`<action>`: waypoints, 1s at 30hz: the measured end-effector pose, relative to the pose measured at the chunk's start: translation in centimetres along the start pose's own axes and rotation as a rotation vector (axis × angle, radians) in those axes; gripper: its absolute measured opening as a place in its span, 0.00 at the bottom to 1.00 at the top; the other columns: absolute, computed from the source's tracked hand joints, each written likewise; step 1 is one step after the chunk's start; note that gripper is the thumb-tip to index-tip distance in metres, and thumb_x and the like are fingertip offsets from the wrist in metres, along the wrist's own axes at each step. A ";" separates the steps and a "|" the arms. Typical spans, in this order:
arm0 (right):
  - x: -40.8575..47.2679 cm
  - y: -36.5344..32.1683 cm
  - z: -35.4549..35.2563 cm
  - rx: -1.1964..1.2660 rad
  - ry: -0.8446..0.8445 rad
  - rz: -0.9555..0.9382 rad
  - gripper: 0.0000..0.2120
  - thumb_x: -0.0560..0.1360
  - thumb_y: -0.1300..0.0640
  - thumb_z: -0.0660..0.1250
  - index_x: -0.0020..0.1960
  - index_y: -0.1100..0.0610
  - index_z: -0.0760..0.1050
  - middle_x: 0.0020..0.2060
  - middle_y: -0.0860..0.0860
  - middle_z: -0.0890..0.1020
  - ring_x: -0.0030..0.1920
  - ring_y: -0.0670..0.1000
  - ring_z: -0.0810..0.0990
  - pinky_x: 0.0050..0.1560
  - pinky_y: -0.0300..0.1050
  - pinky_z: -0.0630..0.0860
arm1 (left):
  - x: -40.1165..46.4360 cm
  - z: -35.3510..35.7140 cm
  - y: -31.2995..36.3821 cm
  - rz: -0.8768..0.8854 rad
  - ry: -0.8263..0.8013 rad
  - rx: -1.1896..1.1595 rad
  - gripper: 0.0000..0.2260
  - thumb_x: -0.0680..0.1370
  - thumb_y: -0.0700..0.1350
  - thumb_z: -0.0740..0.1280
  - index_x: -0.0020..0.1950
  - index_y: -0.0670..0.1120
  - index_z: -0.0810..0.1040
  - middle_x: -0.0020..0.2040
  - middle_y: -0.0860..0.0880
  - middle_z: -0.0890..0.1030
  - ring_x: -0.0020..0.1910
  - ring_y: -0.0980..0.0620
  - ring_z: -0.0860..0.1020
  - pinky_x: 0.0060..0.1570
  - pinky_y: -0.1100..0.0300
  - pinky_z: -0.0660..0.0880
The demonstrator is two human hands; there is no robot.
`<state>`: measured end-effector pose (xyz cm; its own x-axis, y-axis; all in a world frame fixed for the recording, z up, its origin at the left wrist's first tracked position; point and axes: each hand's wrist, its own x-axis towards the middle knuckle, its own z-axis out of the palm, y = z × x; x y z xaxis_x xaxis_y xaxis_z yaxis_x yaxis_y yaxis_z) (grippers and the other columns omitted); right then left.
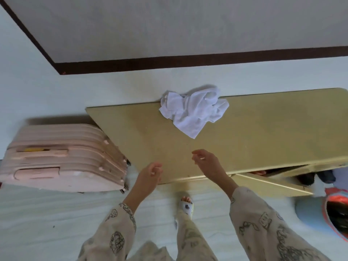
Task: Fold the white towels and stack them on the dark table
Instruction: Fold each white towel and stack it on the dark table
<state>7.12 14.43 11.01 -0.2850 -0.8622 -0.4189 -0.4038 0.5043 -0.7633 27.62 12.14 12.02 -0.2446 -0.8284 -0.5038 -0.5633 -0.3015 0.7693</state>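
A crumpled white towel (194, 110) lies in a heap at the far edge of a yellowish-tan table top (263, 129). My left hand (150, 176) hovers over the table's near left corner with its fingers loosely curled, holding nothing. Further forward over the table, my right hand (207, 161) has relaxed, slightly bent fingers and is empty, a short way in front of the towel. Neither hand touches the towel. Both arms wear patterned cream sleeves.
A pink ribbed suitcase (62, 159) lies on the floor left of the table. A drawer or flap (273, 181) hangs open under the table's right side. A red and blue bag (335, 213) sits at the right. My slippered foot (185, 204) stands near the table's front edge.
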 end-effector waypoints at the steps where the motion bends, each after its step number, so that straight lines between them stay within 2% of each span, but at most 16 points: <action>1: 1.9 0.2 -0.7 -0.067 -0.022 0.008 0.10 0.77 0.58 0.62 0.57 0.56 0.77 0.46 0.53 0.80 0.49 0.52 0.78 0.49 0.41 0.71 | 1.4 0.4 1.1 -0.015 -0.003 -0.020 0.09 0.80 0.40 0.59 0.58 0.43 0.73 0.48 0.46 0.78 0.43 0.50 0.77 0.48 0.56 0.75; 6: 10.4 1.4 -2.2 -0.389 -0.196 0.078 0.14 0.78 0.57 0.60 0.63 0.57 0.74 0.57 0.55 0.79 0.57 0.55 0.77 0.56 0.43 0.70 | 7.4 0.7 2.8 -0.059 0.054 -0.076 0.06 0.80 0.40 0.59 0.54 0.47 0.74 0.46 0.50 0.79 0.38 0.57 0.77 0.45 0.62 0.75; 9: 14.5 2.0 -1.5 -0.499 -0.153 0.059 0.15 0.78 0.59 0.59 0.63 0.58 0.73 0.59 0.56 0.77 0.57 0.57 0.75 0.54 0.46 0.70 | 9.7 1.1 1.9 -0.106 0.054 -0.047 0.06 0.80 0.40 0.59 0.53 0.48 0.74 0.43 0.53 0.79 0.35 0.63 0.77 0.45 0.62 0.74; 12: 17.1 2.3 -0.2 -0.573 -0.082 -0.010 0.15 0.78 0.60 0.58 0.64 0.59 0.70 0.59 0.56 0.74 0.58 0.57 0.73 0.50 0.46 0.68 | 11.4 1.3 1.1 -0.140 0.010 -0.005 0.07 0.80 0.40 0.59 0.53 0.47 0.75 0.44 0.51 0.79 0.39 0.59 0.77 0.47 0.61 0.74; 15: 18.9 2.9 0.8 -0.661 -0.040 -0.053 0.12 0.78 0.58 0.58 0.60 0.60 0.70 0.55 0.56 0.74 0.53 0.57 0.73 0.43 0.45 0.67 | 12.7 0.9 0.2 -0.169 -0.034 0.028 0.07 0.80 0.42 0.59 0.52 0.48 0.75 0.46 0.50 0.79 0.44 0.53 0.78 0.52 0.56 0.75; 18: 19.5 3.2 1.5 -0.745 0.001 -0.099 0.07 0.77 0.62 0.58 0.51 0.63 0.72 0.48 0.58 0.75 0.48 0.59 0.74 0.39 0.47 0.67 | 13.7 0.1 -0.2 -0.180 -0.054 0.072 0.07 0.80 0.41 0.59 0.53 0.47 0.75 0.46 0.50 0.80 0.47 0.49 0.78 0.54 0.53 0.75; 21: 19.3 3.2 1.5 -0.843 -0.011 -0.165 0.06 0.76 0.64 0.59 0.47 0.64 0.74 0.47 0.58 0.75 0.48 0.59 0.74 0.39 0.47 0.65 | 14.5 -0.6 0.4 -0.170 -0.067 0.097 0.05 0.79 0.42 0.60 0.52 0.48 0.75 0.49 0.46 0.80 0.45 0.50 0.78 0.49 0.57 0.75; 23: 19.2 2.4 0.7 -0.782 0.013 -0.164 0.07 0.76 0.61 0.60 0.48 0.63 0.75 0.49 0.57 0.76 0.50 0.59 0.73 0.44 0.48 0.68 | 15.1 -0.9 1.5 -0.136 -0.088 0.128 0.08 0.79 0.44 0.60 0.56 0.46 0.76 0.52 0.47 0.80 0.45 0.53 0.77 0.47 0.63 0.71; 25: 18.7 0.7 -0.8 -0.636 0.089 -0.175 0.07 0.76 0.61 0.61 0.48 0.63 0.75 0.48 0.57 0.78 0.48 0.58 0.75 0.48 0.49 0.68 | 15.7 -1.1 3.2 -0.076 -0.099 0.168 0.10 0.79 0.43 0.60 0.59 0.44 0.75 0.55 0.47 0.79 0.48 0.53 0.76 0.49 0.65 0.69; 28: 17.8 -3.2 -4.1 -0.467 0.243 -0.240 0.04 0.75 0.63 0.63 0.45 0.64 0.74 0.40 0.57 0.81 0.40 0.59 0.78 0.43 0.47 0.70 | 16.7 -0.9 6.5 0.051 -0.083 0.224 0.12 0.78 0.40 0.61 0.61 0.42 0.74 0.59 0.46 0.77 0.55 0.50 0.76 0.49 0.68 0.66; 30: 17.1 -6.0 -6.4 -0.423 0.298 -0.290 0.03 0.74 0.63 0.64 0.44 0.64 0.73 0.38 0.56 0.81 0.39 0.57 0.78 0.41 0.45 0.67 | 17.4 -0.5 9.1 0.180 -0.041 0.271 0.16 0.77 0.40 0.63 0.65 0.43 0.70 0.62 0.46 0.74 0.60 0.50 0.73 0.52 0.68 0.64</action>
<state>-0.94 -3.03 11.55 -0.3182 -0.9478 -0.0190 -0.7960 0.2780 -0.5377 18.65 -5.27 10.46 -0.3875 -0.8358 -0.3891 -0.6962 -0.0114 0.7177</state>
